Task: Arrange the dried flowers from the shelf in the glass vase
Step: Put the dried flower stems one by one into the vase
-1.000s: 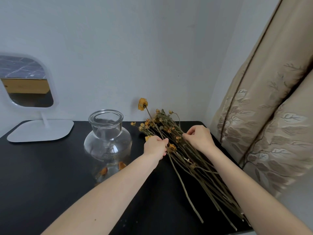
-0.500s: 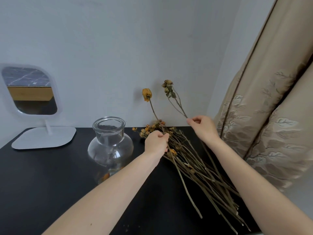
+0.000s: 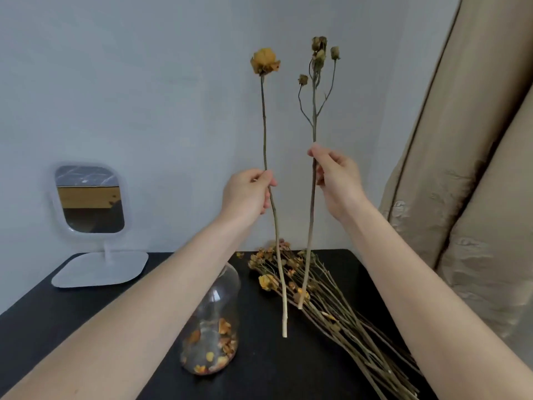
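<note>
My left hand [image 3: 248,194] pinches a single dried yellow rose stem [image 3: 264,116] and holds it upright in front of the wall. My right hand [image 3: 337,183] grips a branched dried stem with several small buds [image 3: 314,111], also upright, just to the right. Both stem ends hang free above the table. Below them the rest of the dried flower bunch [image 3: 323,307] lies flat on the black table [image 3: 72,319]. The glass vase [image 3: 215,321] stands under my left forearm, partly hidden, with dried petals in its bottom.
A white-framed standing mirror [image 3: 89,200] sits at the table's back left on its flat base. A beige patterned curtain [image 3: 461,183] hangs close along the right side. A plain wall rises behind the table.
Both hands rose from the bunch on the table, each lifting one stem clear to an upright hold. The camera view tilted upward.
</note>
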### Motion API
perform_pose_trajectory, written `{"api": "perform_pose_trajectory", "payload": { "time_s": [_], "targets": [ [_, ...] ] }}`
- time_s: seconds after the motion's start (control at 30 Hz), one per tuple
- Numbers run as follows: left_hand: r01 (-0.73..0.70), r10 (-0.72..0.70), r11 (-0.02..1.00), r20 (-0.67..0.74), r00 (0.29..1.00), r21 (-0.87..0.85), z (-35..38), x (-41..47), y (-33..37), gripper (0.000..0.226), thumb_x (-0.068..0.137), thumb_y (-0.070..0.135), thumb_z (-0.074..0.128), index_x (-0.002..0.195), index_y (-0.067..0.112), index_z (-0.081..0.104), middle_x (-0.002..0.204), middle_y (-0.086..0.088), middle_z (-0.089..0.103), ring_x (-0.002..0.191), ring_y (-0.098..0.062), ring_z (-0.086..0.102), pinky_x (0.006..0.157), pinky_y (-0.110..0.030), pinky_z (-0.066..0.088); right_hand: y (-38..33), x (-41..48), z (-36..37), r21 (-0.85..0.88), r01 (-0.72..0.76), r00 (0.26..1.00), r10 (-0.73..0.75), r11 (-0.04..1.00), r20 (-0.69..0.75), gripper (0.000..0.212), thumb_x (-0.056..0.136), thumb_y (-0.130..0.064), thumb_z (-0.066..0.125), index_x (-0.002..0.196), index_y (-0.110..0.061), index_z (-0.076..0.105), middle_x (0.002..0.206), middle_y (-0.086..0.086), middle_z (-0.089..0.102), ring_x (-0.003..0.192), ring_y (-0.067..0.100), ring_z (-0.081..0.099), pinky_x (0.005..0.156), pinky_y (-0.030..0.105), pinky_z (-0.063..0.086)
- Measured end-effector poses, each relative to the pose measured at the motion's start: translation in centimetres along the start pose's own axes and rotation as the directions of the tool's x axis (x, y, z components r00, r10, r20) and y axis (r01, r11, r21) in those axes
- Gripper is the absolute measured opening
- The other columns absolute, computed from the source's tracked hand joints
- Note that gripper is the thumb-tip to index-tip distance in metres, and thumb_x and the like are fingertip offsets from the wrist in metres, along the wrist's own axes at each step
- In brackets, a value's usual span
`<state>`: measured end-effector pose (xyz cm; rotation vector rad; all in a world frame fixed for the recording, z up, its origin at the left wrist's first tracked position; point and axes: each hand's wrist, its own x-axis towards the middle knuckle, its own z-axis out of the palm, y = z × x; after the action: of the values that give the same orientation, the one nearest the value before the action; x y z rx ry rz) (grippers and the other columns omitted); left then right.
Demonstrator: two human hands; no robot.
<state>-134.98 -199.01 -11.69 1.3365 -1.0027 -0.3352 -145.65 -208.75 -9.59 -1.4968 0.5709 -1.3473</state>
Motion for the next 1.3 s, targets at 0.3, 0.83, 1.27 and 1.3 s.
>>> {"api": "perform_pose_trajectory", "payload": {
  "time_s": [0.3,0.83,1.27,1.3],
  "targets": [
    [-0.224,0.22,0.975,-0.192,0.956,-0.002,-7.6,2.4,7.0,0.029,0.098,0.02,0.041,0.072,0.017,0.055,0.054,0.005,0.038,0.04,-0.004,0.036,0.04,-0.014,0.03,-6.4,-0.5,6.9,0.151,0.181,0.979,-0.192,0.972,0.063,0.022,0.094,-0.025,0.054,0.074,-0.015,0.058,0.054,-0.005,0.039,0.047,0.009,0.034,0.053,0.02,0.033],
    [-0.162,0.171,0.984,-0.125,0.977,0.076,-11.3,2.7,1.7,0.031,0.099,0.019,0.038,0.073,0.019,0.056,0.056,0.006,0.038,0.043,-0.002,0.036,0.041,-0.013,0.031,-1.9,-1.1,11.3,0.095,0.141,0.976,-0.155,0.985,0.151,0.019,0.094,-0.024,0.053,0.077,-0.018,0.055,0.068,-0.004,0.049,0.052,0.006,0.04,0.054,0.02,0.036],
    [-0.067,0.053,0.964,0.061,0.997,0.259,-11.2,-1.6,-4.8,0.024,0.095,0.025,0.049,0.081,0.032,0.067,0.054,0.017,0.052,0.055,-0.002,0.047,0.051,-0.013,0.039,3.4,-4.0,10.4,-0.058,0.137,0.939,-0.111,0.989,0.326,0.016,0.093,-0.026,0.053,0.079,-0.023,0.058,0.058,-0.008,0.049,0.052,0.0,0.045,0.056,0.012,0.041],
    [-0.063,0.042,0.955,0.077,0.996,0.29,-11.2,-1.8,-5.1,0.022,0.094,0.026,0.05,0.083,0.032,0.068,0.051,0.021,0.054,0.054,0.0,0.049,0.053,-0.013,0.037,3.6,-4.2,10.3,-0.067,0.144,0.939,-0.114,0.987,0.325,0.016,0.093,-0.025,0.053,0.079,-0.023,0.058,0.058,-0.008,0.049,0.052,-0.001,0.045,0.055,0.011,0.041]
  ]
}}
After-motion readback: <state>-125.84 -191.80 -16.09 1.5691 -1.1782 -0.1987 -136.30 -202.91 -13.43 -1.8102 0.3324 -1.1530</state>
